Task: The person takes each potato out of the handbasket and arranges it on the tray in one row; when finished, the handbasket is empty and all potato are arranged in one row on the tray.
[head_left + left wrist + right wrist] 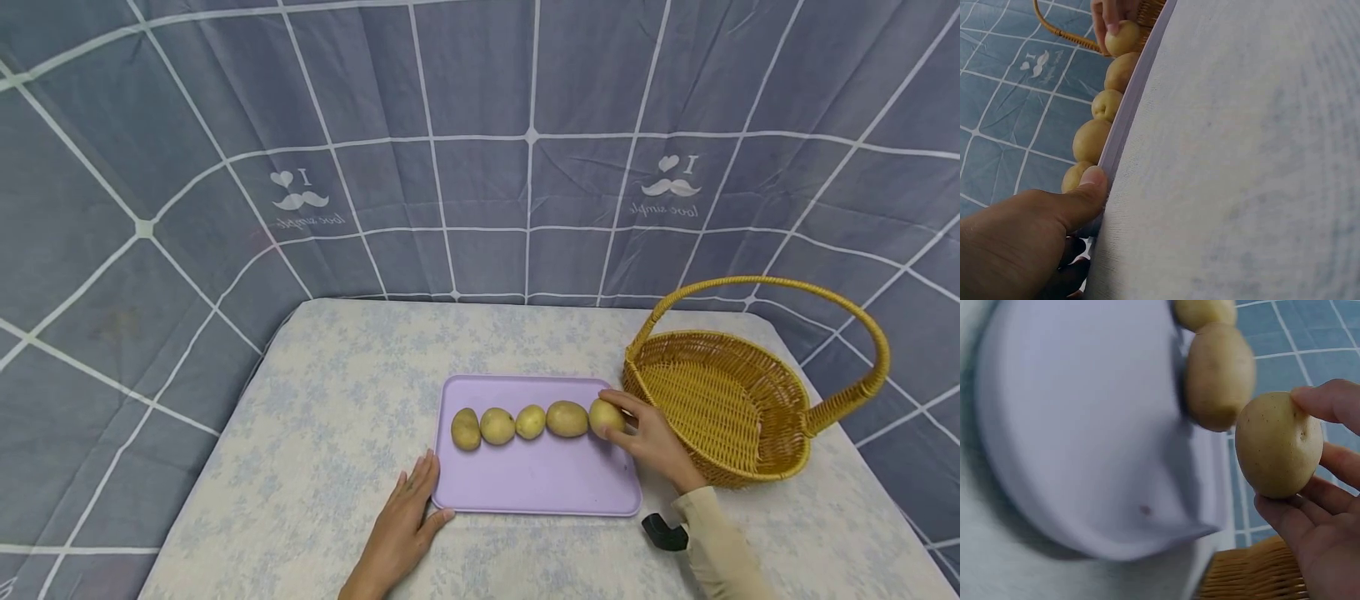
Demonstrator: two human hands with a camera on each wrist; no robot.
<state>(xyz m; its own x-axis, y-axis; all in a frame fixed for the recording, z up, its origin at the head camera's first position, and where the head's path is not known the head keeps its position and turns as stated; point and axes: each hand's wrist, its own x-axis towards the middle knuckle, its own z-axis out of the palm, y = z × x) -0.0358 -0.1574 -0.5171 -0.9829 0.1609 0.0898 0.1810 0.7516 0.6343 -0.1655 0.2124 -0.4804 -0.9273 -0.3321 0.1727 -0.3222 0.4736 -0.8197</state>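
A row of several potatoes (498, 426) runs across the purple tray (536, 487). At the row's right end, my right hand (647, 432) grips a round potato (1279, 445) between thumb and fingers. In the right wrist view a longer potato (1219, 376) lies beside the held one. My left hand (402, 521) is at the tray's left edge, fingers extended along it and the thumb near its front left corner. From the left wrist view, the left thumb (1092, 181) touches the tray rim; the other fingers are partly hidden below.
A yellow wicker basket (795, 454) with a tall handle stands right of the tray, close to my right forearm. A black object (664, 533) shows beside the right sleeve. The table bears a pale floral cloth (360, 375), and a grey-blue checked curtain (480, 183) hangs behind.
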